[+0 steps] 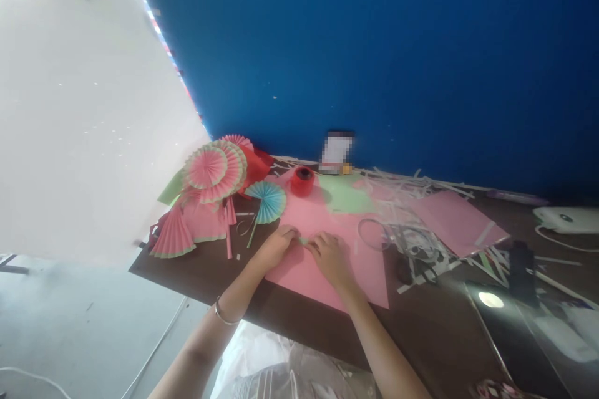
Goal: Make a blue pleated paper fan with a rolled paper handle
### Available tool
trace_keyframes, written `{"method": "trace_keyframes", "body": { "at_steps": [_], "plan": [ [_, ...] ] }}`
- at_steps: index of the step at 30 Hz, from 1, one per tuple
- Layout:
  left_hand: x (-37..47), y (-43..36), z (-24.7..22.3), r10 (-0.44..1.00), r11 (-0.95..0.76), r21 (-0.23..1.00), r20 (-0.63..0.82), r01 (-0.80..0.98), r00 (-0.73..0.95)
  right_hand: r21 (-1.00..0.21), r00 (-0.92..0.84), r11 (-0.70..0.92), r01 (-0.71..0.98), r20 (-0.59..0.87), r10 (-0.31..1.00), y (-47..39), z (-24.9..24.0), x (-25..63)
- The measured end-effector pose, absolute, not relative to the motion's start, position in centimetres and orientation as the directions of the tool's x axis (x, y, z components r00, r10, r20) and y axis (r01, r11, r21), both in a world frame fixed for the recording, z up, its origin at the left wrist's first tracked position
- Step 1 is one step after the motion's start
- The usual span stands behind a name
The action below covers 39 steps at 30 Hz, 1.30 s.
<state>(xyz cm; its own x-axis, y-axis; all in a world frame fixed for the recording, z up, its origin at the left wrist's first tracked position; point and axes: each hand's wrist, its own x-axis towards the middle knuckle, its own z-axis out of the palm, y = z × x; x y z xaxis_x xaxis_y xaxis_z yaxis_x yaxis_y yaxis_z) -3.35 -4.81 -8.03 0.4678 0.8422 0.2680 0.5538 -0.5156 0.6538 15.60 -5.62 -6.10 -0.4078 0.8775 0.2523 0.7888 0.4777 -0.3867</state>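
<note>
Over a large pink sheet of paper (360,274), my left hand (278,245) and my right hand (328,257) meet with their fingertips close together. Between them shows a small green piece of paper (303,241), pinched from both sides. Most of that piece is hidden by the fingers. A silver bangle (225,313) circles my left wrist. Just beyond my left hand lies a blue pleated paper fan (270,201). A red roll of tape (302,182) stands on the pink sheet behind both hands, beside a light green sheet (346,194).
Pink and green pleated fans (208,168) are piled at the left. Paper strips (416,237) lie tangled at the right, with a pink sheet (458,221) on top. A dark tablet-like slab (510,336) rests at the front right. A blue wall (374,62) closes off the back.
</note>
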Motion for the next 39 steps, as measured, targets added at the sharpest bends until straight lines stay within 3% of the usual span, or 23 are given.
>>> {"method": "trace_keyframes", "body": {
  "at_steps": [6, 16, 22, 29, 39],
  "plan": [
    [-3.7, -4.5, -7.5, 0.854, -0.483, 0.699, 0.245, 0.527, 0.459, -0.278, -0.484, 0.549, 0.788, 0.270, 0.832, -5.3, -6.5, 15.7],
    [-3.7, -4.6, -7.3, 0.839, -0.523, 0.646, 0.274, 0.556, 0.471, -0.192, -0.520, 0.559, 0.807, 0.220, 0.826, -5.1, -7.0, 15.7],
    [-3.5, -4.4, -7.4, 0.836, -0.528, 0.639, 0.275, 0.559, 0.475, -0.218, -0.456, 0.496, 0.841, 0.209, 0.865, -4.9, -7.2, 15.5],
    [-3.3, -4.2, -7.3, 0.878, -0.450, 0.725, 0.254, 0.521, 0.406, -0.398, -0.378, 0.429, 0.811, 0.202, 0.903, -5.1, -6.9, 15.4],
    [-3.1, -4.1, -6.7, 0.930, -0.332, 0.804, 0.192, 0.494, 0.313, -0.431, -0.315, 0.376, 0.820, 0.206, 0.926, -5.2, -6.7, 15.0]
  ]
}}
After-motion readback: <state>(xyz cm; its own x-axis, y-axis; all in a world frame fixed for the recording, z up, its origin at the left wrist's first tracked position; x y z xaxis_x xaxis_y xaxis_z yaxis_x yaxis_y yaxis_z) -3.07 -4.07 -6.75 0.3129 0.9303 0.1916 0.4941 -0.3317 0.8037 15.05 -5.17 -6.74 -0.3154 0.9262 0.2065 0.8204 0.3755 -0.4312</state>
